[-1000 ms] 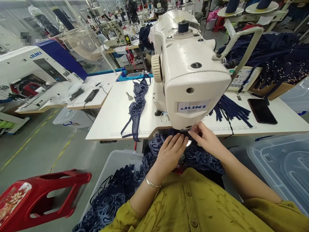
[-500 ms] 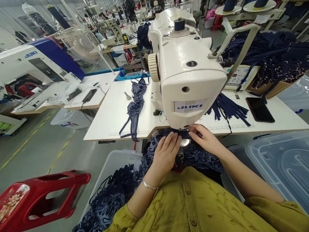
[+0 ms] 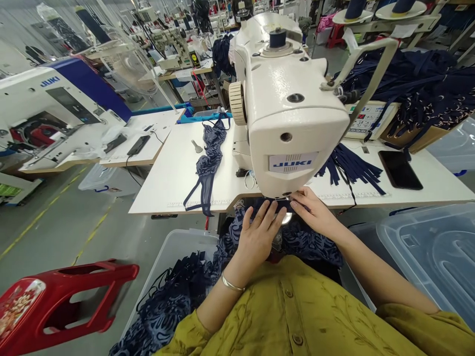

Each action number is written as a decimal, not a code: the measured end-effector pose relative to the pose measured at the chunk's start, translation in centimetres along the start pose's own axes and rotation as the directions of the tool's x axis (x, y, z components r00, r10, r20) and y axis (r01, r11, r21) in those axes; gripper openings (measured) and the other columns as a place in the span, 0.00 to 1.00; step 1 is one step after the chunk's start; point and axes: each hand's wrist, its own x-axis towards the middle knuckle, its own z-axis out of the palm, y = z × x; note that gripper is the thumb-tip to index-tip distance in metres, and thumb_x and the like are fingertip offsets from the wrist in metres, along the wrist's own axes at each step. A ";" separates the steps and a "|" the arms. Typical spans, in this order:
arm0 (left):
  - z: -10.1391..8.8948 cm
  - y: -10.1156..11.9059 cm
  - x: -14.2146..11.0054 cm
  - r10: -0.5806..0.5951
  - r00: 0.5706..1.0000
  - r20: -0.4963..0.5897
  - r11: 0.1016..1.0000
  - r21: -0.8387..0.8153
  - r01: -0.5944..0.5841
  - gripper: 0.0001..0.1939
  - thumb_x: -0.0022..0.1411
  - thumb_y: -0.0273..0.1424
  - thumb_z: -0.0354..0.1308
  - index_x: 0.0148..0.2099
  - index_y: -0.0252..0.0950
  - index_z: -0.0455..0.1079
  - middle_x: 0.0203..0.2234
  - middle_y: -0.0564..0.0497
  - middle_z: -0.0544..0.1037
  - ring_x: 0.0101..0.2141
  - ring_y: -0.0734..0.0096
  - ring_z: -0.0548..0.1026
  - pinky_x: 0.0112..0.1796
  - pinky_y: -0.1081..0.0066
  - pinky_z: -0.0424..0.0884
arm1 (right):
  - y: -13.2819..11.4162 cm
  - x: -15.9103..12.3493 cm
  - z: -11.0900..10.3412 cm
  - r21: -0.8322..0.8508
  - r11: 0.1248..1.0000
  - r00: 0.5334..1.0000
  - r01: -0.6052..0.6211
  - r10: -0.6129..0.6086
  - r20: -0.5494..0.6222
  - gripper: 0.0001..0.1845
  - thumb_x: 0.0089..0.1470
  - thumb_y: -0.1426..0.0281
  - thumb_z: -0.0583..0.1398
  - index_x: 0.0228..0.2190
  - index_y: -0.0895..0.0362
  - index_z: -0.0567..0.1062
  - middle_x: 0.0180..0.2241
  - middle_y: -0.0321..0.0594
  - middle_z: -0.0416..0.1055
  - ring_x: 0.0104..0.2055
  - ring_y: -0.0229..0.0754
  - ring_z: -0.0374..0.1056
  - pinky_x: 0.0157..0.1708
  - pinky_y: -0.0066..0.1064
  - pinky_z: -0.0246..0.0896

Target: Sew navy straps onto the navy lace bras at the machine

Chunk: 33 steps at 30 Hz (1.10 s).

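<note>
Navy patterned fabric (image 3: 234,230) gathers at six o'clock from the sewing machine's head (image 3: 293,118), the left hand (image 3: 258,235) pressing it, fingers slightly spread. At two o'clock, the right hand's (image 3: 313,212) thumb and forefinger sit close, their grip unclear. The cloth looks light, limp, perhaps slippery, best steadied flat near its edge.

1. Brand "JUKI", blue lettering, legible on the pale label plate (image 3: 293,162) on the front of the central white sewing machine (image 3: 293,113)
2. Brand "JUKI", blue lettering, legible on the white body of the left-side machine (image 3: 70,96)
3. Control panel (image 3: 365,120), right of centre: markings too small to read
4. Ruled scales (image 3: 352,196) along the white table (image 3: 166,173) edge: numbers illegible
</note>
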 end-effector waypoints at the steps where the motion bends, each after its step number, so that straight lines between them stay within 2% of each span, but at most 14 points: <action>1: 0.0 0.1 0.0 -0.010 1.000 0.015 1.000 -0.004 0.010 0.30 0.63 0.18 0.44 0.66 0.41 0.57 0.63 0.50 0.63 0.63 0.63 0.58 0.61 0.57 0.44 | 0.0 0.1 0.0 -0.018 1.000 1.000 0.004 -0.004 -0.002 0.21 0.64 0.61 0.50 0.55 0.49 0.70 0.52 0.48 0.62 0.55 0.50 0.61 0.55 0.45 0.60; 5: -0.1 0.4 -0.3 -0.057 0.997 0.048 0.998 0.015 0.056 0.30 0.63 0.19 0.44 0.66 0.41 0.57 0.64 0.49 0.61 0.63 0.62 0.59 0.57 0.61 0.52 | -0.2 0.7 -0.1 -0.085 0.996 0.999 0.032 -0.031 0.007 0.20 0.65 0.62 0.49 0.54 0.47 0.70 0.54 0.46 0.61 0.58 0.52 0.56 0.58 0.50 0.55; 10: 0.0 0.7 -0.5 -0.075 0.997 0.015 0.997 0.033 0.075 0.29 0.64 0.20 0.44 0.66 0.40 0.57 0.63 0.47 0.62 0.63 0.62 0.60 0.56 0.62 0.54 | -0.2 1.4 -0.1 -0.095 0.992 0.996 0.087 -0.084 0.031 0.18 0.65 0.63 0.49 0.51 0.47 0.72 0.54 0.45 0.64 0.58 0.52 0.57 0.56 0.49 0.55; 15: -0.2 0.9 -0.3 -0.073 0.996 0.046 0.995 0.073 0.069 0.29 0.64 0.21 0.44 0.66 0.39 0.56 0.63 0.46 0.62 0.62 0.61 0.60 0.55 0.61 0.56 | -0.1 1.8 0.1 -0.136 0.987 0.996 0.088 -0.089 -0.008 0.17 0.64 0.62 0.49 0.41 0.50 0.76 0.49 0.46 0.66 0.55 0.54 0.59 0.54 0.50 0.56; 19: -0.2 0.9 -0.3 -0.078 0.996 0.047 0.994 0.082 0.074 0.29 0.65 0.22 0.44 0.66 0.39 0.56 0.63 0.46 0.62 0.62 0.61 0.60 0.54 0.62 0.56 | -0.3 1.7 0.2 -0.161 0.983 0.996 0.086 -0.088 -0.004 0.17 0.65 0.63 0.48 0.38 0.51 0.76 0.43 0.47 0.67 0.55 0.54 0.58 0.53 0.50 0.56; 26: 0.2 1.2 -0.5 -0.084 0.996 0.024 0.992 0.100 0.081 0.27 0.66 0.25 0.46 0.66 0.39 0.57 0.63 0.45 0.62 0.63 0.59 0.60 0.55 0.61 0.55 | -0.3 1.5 0.2 -0.178 0.982 0.997 0.070 -0.074 -0.014 0.18 0.64 0.61 0.48 0.38 0.49 0.76 0.38 0.47 0.67 0.53 0.56 0.59 0.50 0.50 0.57; 33: -0.1 1.4 -0.3 -0.090 0.995 0.044 0.991 0.099 0.086 0.28 0.65 0.23 0.45 0.66 0.38 0.57 0.62 0.43 0.63 0.62 0.57 0.61 0.55 0.61 0.57 | 0.2 1.6 0.4 -0.170 0.981 0.994 0.096 -0.103 -0.030 0.16 0.64 0.63 0.49 0.37 0.50 0.76 0.41 0.47 0.67 0.53 0.54 0.59 0.51 0.48 0.56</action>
